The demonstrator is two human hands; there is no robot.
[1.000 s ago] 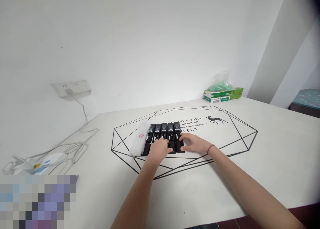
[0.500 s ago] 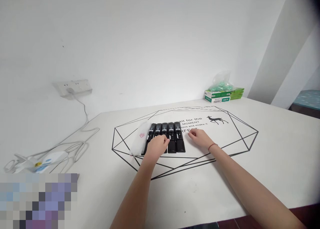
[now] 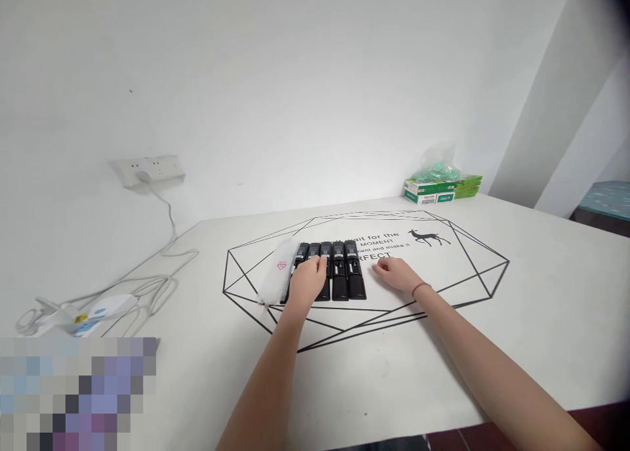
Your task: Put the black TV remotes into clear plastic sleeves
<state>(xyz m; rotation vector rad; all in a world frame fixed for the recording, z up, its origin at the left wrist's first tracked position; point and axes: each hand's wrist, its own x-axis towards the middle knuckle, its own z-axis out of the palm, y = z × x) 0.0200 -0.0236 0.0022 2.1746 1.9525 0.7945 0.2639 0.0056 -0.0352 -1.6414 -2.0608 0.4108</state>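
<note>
Our left hand covering parts of the leftmost black remotes, its palm hidden from us, remote labels just beyond it too small to read, printed lettering behind the remotes partly covered, our forearms cut off below both hands, a patch far left of our grip pixelated.

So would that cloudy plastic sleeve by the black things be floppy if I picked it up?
Probably floppy: the plastic sleeve looks thin, with a crumpled near end. It might feel light too, since it seems to be just thin plastic. It lies flat on the table, so I'd expect sliding or wrinkling, not rolling.
</note>
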